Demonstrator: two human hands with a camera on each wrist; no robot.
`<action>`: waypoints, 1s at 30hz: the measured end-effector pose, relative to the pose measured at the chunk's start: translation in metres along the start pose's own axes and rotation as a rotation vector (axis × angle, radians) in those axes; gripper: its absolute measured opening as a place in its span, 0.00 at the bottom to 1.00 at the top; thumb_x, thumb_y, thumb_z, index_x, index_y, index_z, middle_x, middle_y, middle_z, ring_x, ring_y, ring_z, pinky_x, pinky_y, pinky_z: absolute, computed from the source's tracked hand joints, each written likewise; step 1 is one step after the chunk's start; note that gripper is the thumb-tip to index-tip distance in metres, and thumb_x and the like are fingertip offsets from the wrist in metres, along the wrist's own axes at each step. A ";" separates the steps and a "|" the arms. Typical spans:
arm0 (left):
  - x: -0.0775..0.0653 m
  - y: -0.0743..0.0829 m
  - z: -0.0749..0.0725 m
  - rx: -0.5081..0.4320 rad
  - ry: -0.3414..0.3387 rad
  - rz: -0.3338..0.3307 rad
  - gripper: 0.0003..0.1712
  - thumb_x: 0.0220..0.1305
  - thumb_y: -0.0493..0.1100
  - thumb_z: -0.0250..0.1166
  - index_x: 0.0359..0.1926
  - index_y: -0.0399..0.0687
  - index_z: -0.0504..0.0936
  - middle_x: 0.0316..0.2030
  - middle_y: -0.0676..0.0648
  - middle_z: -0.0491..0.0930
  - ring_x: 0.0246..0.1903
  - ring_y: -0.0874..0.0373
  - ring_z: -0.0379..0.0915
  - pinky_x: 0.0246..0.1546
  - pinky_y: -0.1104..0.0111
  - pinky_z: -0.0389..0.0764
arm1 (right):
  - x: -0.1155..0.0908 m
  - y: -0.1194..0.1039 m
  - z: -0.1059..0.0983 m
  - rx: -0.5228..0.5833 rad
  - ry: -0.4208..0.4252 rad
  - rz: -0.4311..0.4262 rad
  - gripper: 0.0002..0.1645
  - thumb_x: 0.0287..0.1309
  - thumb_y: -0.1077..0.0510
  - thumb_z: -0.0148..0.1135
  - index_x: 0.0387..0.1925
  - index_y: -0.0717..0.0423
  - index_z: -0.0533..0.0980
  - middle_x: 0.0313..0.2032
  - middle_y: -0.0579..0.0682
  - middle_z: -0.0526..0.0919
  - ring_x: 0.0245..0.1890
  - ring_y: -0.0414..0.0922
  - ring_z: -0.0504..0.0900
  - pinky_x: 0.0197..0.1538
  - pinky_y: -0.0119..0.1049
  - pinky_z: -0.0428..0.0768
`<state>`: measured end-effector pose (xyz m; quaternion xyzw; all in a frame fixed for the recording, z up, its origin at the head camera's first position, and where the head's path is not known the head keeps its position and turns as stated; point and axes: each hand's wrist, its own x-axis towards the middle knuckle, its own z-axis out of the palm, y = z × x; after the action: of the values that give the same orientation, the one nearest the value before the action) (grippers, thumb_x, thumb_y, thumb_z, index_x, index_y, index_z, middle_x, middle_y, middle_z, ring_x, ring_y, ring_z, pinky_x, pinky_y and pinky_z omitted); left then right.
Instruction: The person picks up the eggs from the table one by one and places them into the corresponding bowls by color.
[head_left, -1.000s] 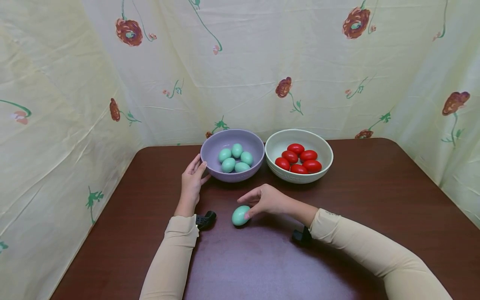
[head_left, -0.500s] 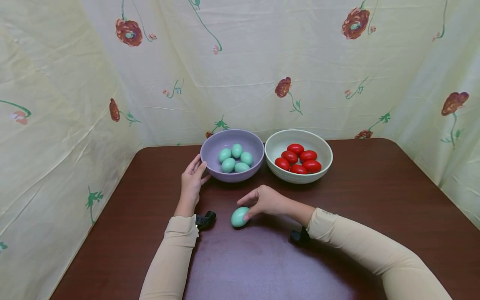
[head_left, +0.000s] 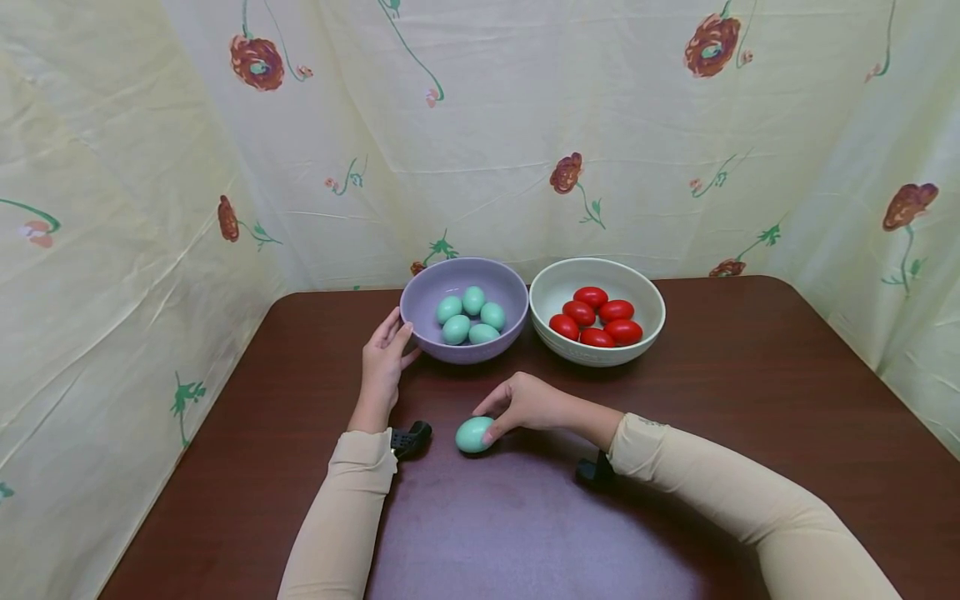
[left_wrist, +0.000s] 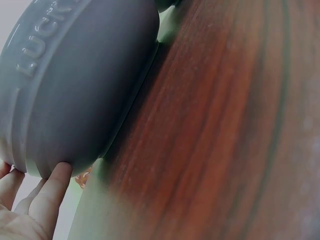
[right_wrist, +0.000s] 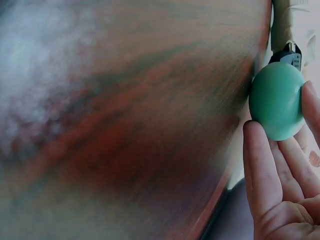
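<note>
A mint-green egg (head_left: 473, 435) lies on its side low over the table in front of the bowls. My right hand (head_left: 528, 402) pinches it from the right, thumb on the near side. In the right wrist view the egg (right_wrist: 277, 100) sits between thumb and fingertips (right_wrist: 255, 131). My left hand (head_left: 384, 358) rests with fairly straight fingers against the left outer wall of a purple bowl (head_left: 465, 353). That bowl contains several mint-green eggs (head_left: 456, 330). In the left wrist view, fingertips (left_wrist: 61, 172) touch the bowl wall (left_wrist: 90, 85), which bears raised letters.
Close beside the purple bowl, to its right, stands a pale white-green bowl (head_left: 600, 357) with several red eggs (head_left: 597, 337). Both bowls are near the back edge of the dark brown table (head_left: 757, 375). Flower-patterned cloth (head_left: 480, 125) hangs behind and along the sides.
My right hand has shifted slightly left with the egg, which has turned from tilted to nearly level. My left hand and both bowls stay in place.
</note>
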<state>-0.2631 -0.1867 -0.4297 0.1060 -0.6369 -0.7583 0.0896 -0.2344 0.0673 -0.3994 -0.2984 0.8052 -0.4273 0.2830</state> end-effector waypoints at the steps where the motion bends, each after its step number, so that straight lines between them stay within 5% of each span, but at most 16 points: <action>1: 0.000 0.000 0.000 0.000 0.002 -0.001 0.32 0.72 0.45 0.61 0.74 0.52 0.65 0.75 0.47 0.61 0.69 0.55 0.67 0.60 0.52 0.77 | 0.000 -0.001 0.000 -0.004 0.005 -0.001 0.20 0.46 0.57 0.79 0.44 0.55 0.87 0.39 0.48 0.91 0.40 0.33 0.84 0.47 0.27 0.82; 15: 0.001 0.001 -0.001 0.008 -0.008 -0.009 0.32 0.71 0.46 0.61 0.74 0.53 0.65 0.75 0.48 0.60 0.70 0.55 0.66 0.62 0.52 0.76 | 0.006 -0.004 -0.008 -0.043 0.096 0.033 0.17 0.44 0.55 0.80 0.40 0.52 0.89 0.34 0.45 0.91 0.33 0.33 0.81 0.38 0.28 0.81; 30: 0.001 0.000 -0.002 0.015 -0.010 -0.004 0.33 0.72 0.46 0.61 0.74 0.53 0.65 0.75 0.48 0.60 0.70 0.55 0.66 0.61 0.52 0.77 | 0.019 -0.044 -0.042 0.024 0.275 0.026 0.20 0.44 0.48 0.81 0.43 0.45 0.88 0.36 0.42 0.91 0.44 0.39 0.82 0.44 0.29 0.80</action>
<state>-0.2637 -0.1891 -0.4303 0.1041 -0.6428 -0.7543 0.0842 -0.2664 0.0555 -0.3453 -0.2231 0.8350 -0.4700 0.1793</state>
